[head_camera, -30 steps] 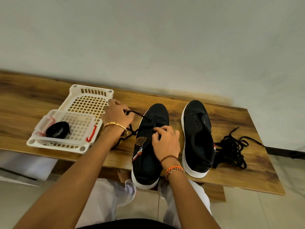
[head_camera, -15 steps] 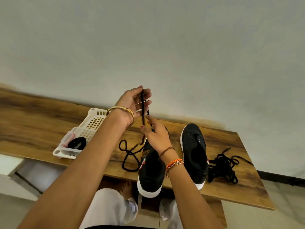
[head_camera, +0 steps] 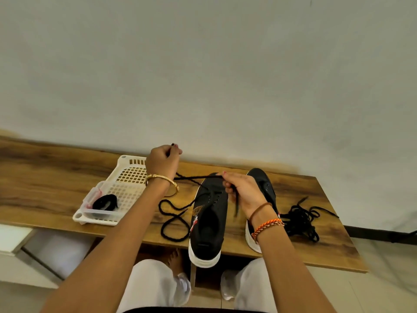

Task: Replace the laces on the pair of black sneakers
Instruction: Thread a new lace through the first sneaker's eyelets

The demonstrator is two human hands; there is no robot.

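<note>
Black lace is now pinched by both hands: left hand lowered, right hand shifted rightward above the left sneaker on the tabletop.

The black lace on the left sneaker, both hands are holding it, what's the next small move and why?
Probably feed the end held by the left hand into the next open eyelet of the left sneaker. The black lace crosses only near the toe, with slack looped on the table, while the right hand holds the other end.
</note>
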